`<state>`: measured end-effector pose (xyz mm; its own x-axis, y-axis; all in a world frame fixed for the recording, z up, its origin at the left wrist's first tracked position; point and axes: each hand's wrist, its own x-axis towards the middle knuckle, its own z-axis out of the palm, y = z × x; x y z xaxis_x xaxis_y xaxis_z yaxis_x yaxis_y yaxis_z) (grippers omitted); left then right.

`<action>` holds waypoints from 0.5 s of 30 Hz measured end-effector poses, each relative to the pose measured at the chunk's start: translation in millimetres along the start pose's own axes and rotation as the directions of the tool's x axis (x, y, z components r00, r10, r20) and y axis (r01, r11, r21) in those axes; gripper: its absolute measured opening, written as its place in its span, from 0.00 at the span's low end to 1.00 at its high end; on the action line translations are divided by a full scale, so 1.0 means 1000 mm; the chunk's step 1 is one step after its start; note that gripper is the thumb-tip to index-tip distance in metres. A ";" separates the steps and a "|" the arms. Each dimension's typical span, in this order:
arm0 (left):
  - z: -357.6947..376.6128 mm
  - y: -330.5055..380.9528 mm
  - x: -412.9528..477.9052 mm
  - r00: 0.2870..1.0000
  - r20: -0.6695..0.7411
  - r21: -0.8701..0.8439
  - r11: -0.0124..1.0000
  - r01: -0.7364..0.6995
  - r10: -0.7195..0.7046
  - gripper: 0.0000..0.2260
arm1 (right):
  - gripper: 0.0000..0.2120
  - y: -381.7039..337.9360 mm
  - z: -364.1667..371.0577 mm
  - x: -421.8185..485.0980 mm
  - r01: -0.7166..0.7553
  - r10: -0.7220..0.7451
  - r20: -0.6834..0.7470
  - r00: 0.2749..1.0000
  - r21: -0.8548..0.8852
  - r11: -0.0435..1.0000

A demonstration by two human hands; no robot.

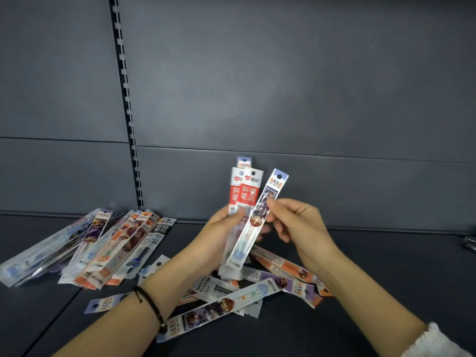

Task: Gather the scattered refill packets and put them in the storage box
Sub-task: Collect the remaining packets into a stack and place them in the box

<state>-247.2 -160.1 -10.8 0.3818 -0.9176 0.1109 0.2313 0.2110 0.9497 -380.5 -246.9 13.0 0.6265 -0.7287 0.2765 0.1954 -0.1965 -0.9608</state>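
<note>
My left hand (219, 229) holds a bunch of refill packets upright, the red-and-white ones (243, 194) at the front. My right hand (296, 225) pinches a purple picture packet (260, 215) that leans against the front of that bunch. Several loose packets (257, 295) lie scattered on the dark shelf below my hands. A larger pile of packets (103, 248) lies to the left. No storage box is in view.
A dark grey shelf board (386, 279) runs under everything, with a grey back panel (283, 86) behind and a slotted upright (126, 106) at the left. Dark pen-like items (468, 243) poke in at the right edge.
</note>
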 end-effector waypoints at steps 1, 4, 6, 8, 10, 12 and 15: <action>0.005 0.000 -0.001 0.998 0.056 -0.024 0.999 0.022 -0.021 0.12 | 0.10 -0.001 0.004 -0.001 0.025 -0.026 -0.017 1.000 -0.037 0.999; 0.014 0.000 -0.004 0.991 0.112 -0.026 0.997 0.074 -0.070 0.12 | 0.06 0.003 0.006 0.002 0.174 -0.201 -0.084 0.976 -0.251 0.952; 0.015 -0.003 -0.006 0.995 0.072 0.039 0.997 0.061 -0.064 0.16 | 0.04 0.008 0.002 0.007 0.204 -0.274 -0.127 0.953 -0.398 0.894; 0.014 -0.005 -0.006 0.999 0.027 0.043 0.998 0.043 -0.044 0.17 | 0.05 0.009 -0.003 0.011 0.203 -0.283 -0.133 0.950 -0.427 0.881; 0.011 -0.007 -0.004 1.000 -0.001 0.023 1.000 0.009 -0.009 0.13 | 0.08 0.008 -0.011 0.013 0.165 -0.215 -0.061 0.975 -0.456 0.875; 0.004 -0.006 -0.003 0.999 -0.034 -0.007 1.000 -0.021 0.021 0.11 | 0.09 0.009 -0.022 0.013 0.089 -0.043 0.089 0.995 -0.621 0.779; -0.010 -0.005 0.000 0.995 -0.101 -0.053 0.998 -0.029 0.023 0.11 | 0.10 0.016 -0.034 0.007 0.074 0.220 0.214 0.952 -0.855 0.513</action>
<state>-239.8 -157.5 -18.8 0.4758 -0.8736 0.1026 0.2670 0.2546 0.9295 -398.6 -277.4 -1.3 0.8009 -0.5961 0.0563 -0.4985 -0.7159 -0.4888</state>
